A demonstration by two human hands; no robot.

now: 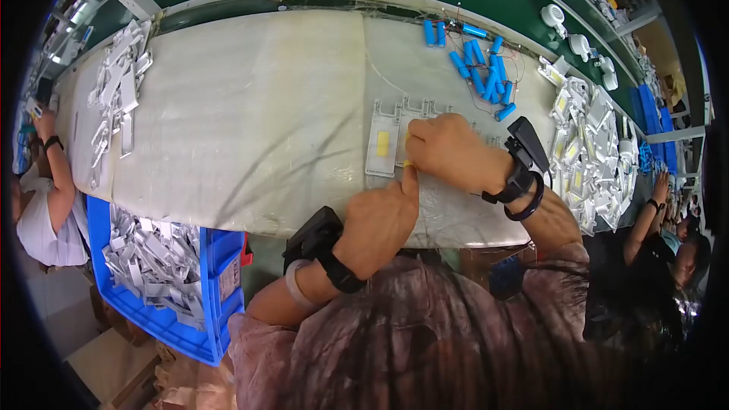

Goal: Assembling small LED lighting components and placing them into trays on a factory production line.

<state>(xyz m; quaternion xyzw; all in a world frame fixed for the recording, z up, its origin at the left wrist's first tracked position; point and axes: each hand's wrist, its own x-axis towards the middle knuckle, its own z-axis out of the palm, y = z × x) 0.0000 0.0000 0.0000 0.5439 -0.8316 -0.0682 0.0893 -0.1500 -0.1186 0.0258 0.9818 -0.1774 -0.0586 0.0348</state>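
A row of flat grey plastic cases [382,142] lies on the pale table cover [250,121]; the leftmost one carries a yellow patch. My right hand [448,148] rests on the cases beside it, fingers curled, hiding most of them. My left hand [380,220] is just below, with its forefinger stretched up to touch the case under the right hand, next to a small yellow piece [408,163]. Whether either hand grips anything is hidden. Both wrists wear black devices on straps.
Blue cylindrical cells with wires [478,64] lie at the table's far right. A heap of white cases [592,152] fills the right edge, another heap [118,83] the far left. A blue crate [163,281] of grey parts stands lower left. Other people sit left and right.
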